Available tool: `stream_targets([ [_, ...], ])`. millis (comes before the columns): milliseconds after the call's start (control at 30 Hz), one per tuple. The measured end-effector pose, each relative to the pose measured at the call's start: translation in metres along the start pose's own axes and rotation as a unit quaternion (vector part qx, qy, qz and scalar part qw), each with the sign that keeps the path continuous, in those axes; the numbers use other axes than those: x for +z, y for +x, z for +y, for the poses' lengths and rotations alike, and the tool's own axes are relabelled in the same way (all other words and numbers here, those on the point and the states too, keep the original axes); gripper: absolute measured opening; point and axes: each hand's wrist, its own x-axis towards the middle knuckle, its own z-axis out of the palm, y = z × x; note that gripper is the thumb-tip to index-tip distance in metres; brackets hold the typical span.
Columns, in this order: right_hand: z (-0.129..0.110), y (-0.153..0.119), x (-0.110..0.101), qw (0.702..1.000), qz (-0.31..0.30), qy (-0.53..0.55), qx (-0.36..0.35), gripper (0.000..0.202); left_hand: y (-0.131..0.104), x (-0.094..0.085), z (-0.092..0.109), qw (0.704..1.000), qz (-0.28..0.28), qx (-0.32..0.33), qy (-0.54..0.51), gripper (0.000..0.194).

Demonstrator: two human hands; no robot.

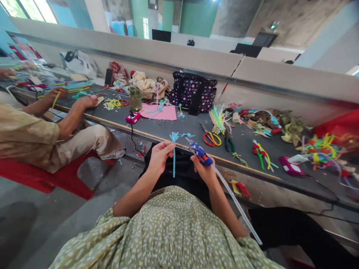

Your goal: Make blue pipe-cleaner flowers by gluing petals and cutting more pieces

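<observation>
**Blue stem and blue glue gun held over the lap**

Blue is the colour of both things in hand. The left hand (pixel 160 155) pinches a thin blue stem (pixel 174 158) between thumb and fingers, holding it upright just in front of the table edge; its frayed blue tuft (pixel 174 136) spreads at the top. The right hand (pixel 205 171) is closed around a blue glue gun (pixel 198 150), whose nozzle points up and left toward the tuft, near it but not clearly touching. A long pale glue stick (pixel 237 203) runs from the back of the gun down to the right, past the forearm.

Both hands hang above the lap, over a green dotted dress (pixel 168 231). On the dark table (pixel 168 129) behind them lie scissors (pixel 211 138) with red and yellow handles, green pliers (pixel 229 144), a pink sheet (pixel 159 112) and a dark spotted bag (pixel 192 93). To the left, another person (pixel 33 134) sits on a red chair (pixel 45 179) with both hands on the table.
</observation>
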Motion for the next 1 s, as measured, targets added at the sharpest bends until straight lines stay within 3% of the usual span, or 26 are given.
stream_targets([
  [67, 0.009, 0.018, -0.005, 0.999, 0.021, 0.015, 0.045, 0.036, 0.004, -0.004, 0.000, 1.000, 0.014, 0.004, -0.007, 0.023],
  [233, 0.040, 0.071, -0.008, 0.996, 0.079, -0.037, 0.034, 0.041, 0.012, -0.010, -0.005, 0.999, 0.028, -0.004, -0.022, 0.023],
  [467, 0.064, 0.121, 0.010, 0.989, 0.031, -0.146, 0.018, 0.031, 0.017, -0.017, -0.012, 0.999, 0.031, -0.017, -0.037, 0.024],
  [633, 0.057, 0.141, 0.035, 0.967, -0.015, -0.252, 0.035, 0.020, 0.021, -0.023, -0.015, 0.998, 0.040, -0.015, -0.046, 0.025],
  [833, 0.055, 0.155, 0.066, 0.929, -0.053, -0.359, 0.068, 0.022, 0.023, -0.029, -0.014, 0.997, 0.055, -0.009, -0.047, 0.028],
  [1000, 0.058, 0.157, 0.078, 0.913, -0.071, -0.395, 0.072, 0.028, 0.024, -0.032, -0.016, 0.997, 0.061, -0.008, -0.056, 0.026],
])
